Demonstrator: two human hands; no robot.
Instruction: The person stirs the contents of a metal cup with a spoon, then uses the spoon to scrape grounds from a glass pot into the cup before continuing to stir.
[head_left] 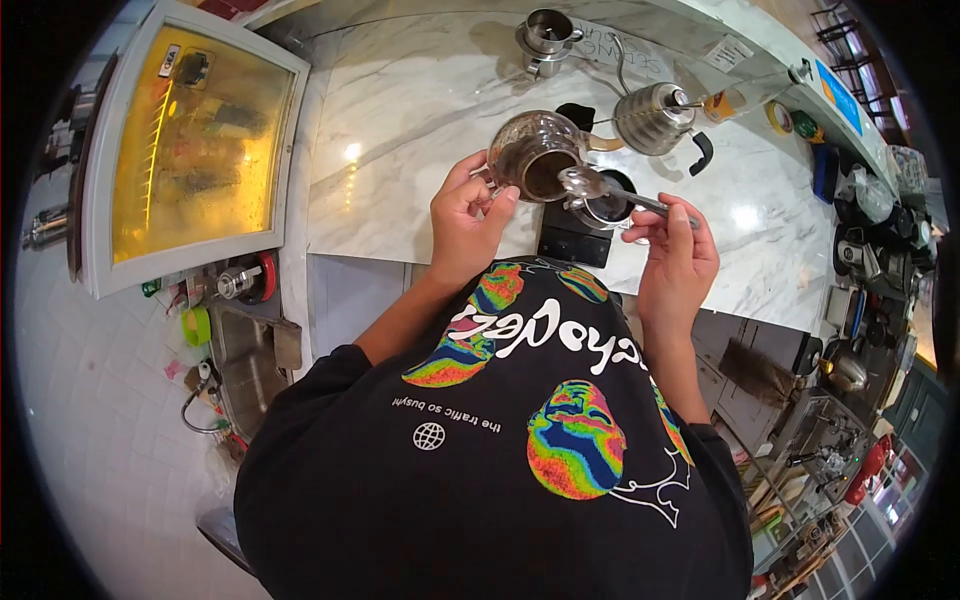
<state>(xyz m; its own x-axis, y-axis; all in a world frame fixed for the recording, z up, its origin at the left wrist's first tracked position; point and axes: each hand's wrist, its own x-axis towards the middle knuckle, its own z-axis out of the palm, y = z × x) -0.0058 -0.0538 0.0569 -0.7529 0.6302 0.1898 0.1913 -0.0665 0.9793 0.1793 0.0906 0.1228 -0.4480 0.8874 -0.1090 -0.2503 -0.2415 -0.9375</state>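
Observation:
My left hand [468, 215] grips a glass carafe [515, 135], thumb near its rim. The carafe is tilted with its mouth towards me, and a brownish tint shows inside. In my right hand [678, 262] is a metal spoon [648, 204], pinched by the handle; its bowl reaches to the carafe's mouth. Beneath the spoon, a small cup [608, 212] with dark contents stands over a black scale [575, 247], partly hidden by the carafe and spoon.
A steel gooseneck kettle [652, 118] with a black handle stands behind the carafe. Metal cups [549, 34] sit at the back of the marble counter [400, 120]. On the left are a yellow-lit glass-door cabinet [195, 145] and a sink [245, 370]. Assorted items crowd the right side.

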